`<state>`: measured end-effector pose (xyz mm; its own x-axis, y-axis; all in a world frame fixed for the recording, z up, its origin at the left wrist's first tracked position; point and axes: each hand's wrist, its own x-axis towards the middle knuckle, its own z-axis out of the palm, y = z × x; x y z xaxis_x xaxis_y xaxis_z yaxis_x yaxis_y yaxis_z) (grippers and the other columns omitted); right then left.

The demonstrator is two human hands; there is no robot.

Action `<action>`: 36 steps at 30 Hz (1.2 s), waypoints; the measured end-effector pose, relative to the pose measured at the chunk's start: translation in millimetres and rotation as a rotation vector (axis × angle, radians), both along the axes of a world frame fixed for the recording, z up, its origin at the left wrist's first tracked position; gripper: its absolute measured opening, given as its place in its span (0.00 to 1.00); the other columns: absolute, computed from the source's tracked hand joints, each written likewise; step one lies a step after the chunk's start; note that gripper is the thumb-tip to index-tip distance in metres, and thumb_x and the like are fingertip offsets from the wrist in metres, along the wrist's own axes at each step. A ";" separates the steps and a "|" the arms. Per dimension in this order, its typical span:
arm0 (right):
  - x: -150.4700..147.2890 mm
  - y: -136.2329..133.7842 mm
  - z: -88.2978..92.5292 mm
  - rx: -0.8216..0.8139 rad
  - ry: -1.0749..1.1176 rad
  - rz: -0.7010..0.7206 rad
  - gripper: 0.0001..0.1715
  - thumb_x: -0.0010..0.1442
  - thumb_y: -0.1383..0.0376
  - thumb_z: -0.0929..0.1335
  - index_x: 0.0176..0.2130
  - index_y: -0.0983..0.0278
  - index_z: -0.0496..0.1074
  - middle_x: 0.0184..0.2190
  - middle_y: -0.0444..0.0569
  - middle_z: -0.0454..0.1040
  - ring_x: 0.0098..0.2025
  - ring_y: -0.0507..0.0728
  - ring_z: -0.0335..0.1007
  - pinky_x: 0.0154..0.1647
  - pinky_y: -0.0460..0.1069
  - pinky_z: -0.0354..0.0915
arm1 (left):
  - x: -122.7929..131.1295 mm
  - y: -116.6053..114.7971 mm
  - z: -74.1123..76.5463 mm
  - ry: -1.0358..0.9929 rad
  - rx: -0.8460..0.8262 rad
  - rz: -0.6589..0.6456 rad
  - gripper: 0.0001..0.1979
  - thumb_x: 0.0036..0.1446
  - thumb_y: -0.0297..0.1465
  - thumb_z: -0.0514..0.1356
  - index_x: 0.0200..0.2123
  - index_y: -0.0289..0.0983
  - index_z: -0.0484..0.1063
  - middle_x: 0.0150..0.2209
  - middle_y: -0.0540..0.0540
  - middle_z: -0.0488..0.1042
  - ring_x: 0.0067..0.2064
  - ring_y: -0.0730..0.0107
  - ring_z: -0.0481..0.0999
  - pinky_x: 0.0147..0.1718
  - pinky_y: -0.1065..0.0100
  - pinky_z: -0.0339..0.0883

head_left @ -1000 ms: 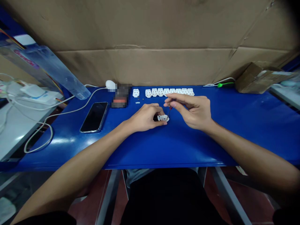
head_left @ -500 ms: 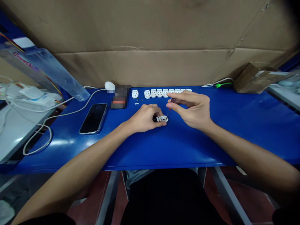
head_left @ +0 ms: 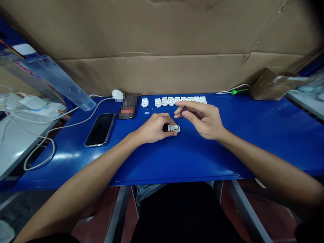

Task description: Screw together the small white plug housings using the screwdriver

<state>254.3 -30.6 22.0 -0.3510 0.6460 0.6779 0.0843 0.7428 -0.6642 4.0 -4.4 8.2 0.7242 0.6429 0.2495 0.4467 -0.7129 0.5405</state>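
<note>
My left hand [head_left: 155,129] is closed around a small white device with a printed label [head_left: 172,128], holding it low at the blue table. A dark part of the device shows inside my grip. Between the fingertips of my right hand [head_left: 205,119] is a small screwdriver [head_left: 181,118] with a reddish handle, tilted, its thin shaft reaching down to the device's right end. Whether the tip sits in a screw is too small to tell. Behind my hands stands a row of several similar white modules [head_left: 170,101], partly hidden by my right hand. One more white module [head_left: 144,102] lies apart to the left.
A smartphone [head_left: 100,130] and a white cable [head_left: 54,148] lie on the blue table [head_left: 162,162] at left. Tiny loose parts [head_left: 147,112] are near the single module. A cardboard box [head_left: 268,84] and a green-ended item [head_left: 234,92] stand back right; a cardboard wall [head_left: 162,74] closes the back.
My right hand has shifted slightly left and its grip on the screwdriver has changed, so more of the handle shows. My left hand still holds the device in nearly the same place.
</note>
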 end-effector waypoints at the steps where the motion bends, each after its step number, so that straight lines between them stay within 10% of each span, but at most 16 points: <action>1: -1.0 0.1 -0.7 0.017 0.009 -0.018 0.22 0.77 0.63 0.74 0.67 0.49 0.83 0.53 0.46 0.89 0.53 0.57 0.88 0.58 0.55 0.85 | 0.2 -0.3 -0.3 -0.008 0.006 0.002 0.11 0.68 0.38 0.76 0.49 0.41 0.87 0.47 0.43 0.86 0.46 0.55 0.85 0.48 0.55 0.77; 6: -7.0 2.1 -6.7 0.109 0.135 -0.160 0.27 0.66 0.66 0.82 0.59 0.40 0.87 0.48 0.43 0.84 0.44 0.55 0.84 0.45 0.53 0.86 | 0.7 -1.5 -1.1 -0.027 -0.002 0.007 0.10 0.68 0.37 0.75 0.49 0.41 0.87 0.47 0.43 0.86 0.46 0.56 0.85 0.49 0.55 0.77; 12: -12.3 -1.1 -3.1 0.039 0.265 -0.175 0.23 0.56 0.69 0.86 0.50 0.52 0.91 0.38 0.41 0.88 0.36 0.52 0.86 0.41 0.48 0.85 | 0.4 -0.2 -3.2 -0.028 -0.007 0.008 0.11 0.68 0.37 0.76 0.50 0.40 0.86 0.47 0.43 0.85 0.44 0.58 0.84 0.47 0.57 0.76; 21: -2.6 -3.7 -3.3 -0.056 0.088 -0.011 0.21 0.73 0.67 0.77 0.62 0.52 0.86 0.51 0.45 0.91 0.52 0.58 0.90 0.61 0.57 0.85 | -1.3 1.5 -4.5 -0.042 -0.012 -0.044 0.05 0.72 0.35 0.71 0.45 0.41 0.82 0.47 0.45 0.83 0.52 0.55 0.82 0.54 0.55 0.74; 36: -11.7 -2.9 1.8 0.211 0.069 -0.328 0.22 0.66 0.66 0.82 0.56 0.47 0.89 0.39 0.41 0.90 0.39 0.57 0.86 0.46 0.56 0.82 | 0.6 -0.3 -5.6 -0.030 -0.014 0.012 0.05 0.72 0.35 0.71 0.45 0.41 0.83 0.46 0.44 0.80 0.49 0.56 0.81 0.51 0.55 0.74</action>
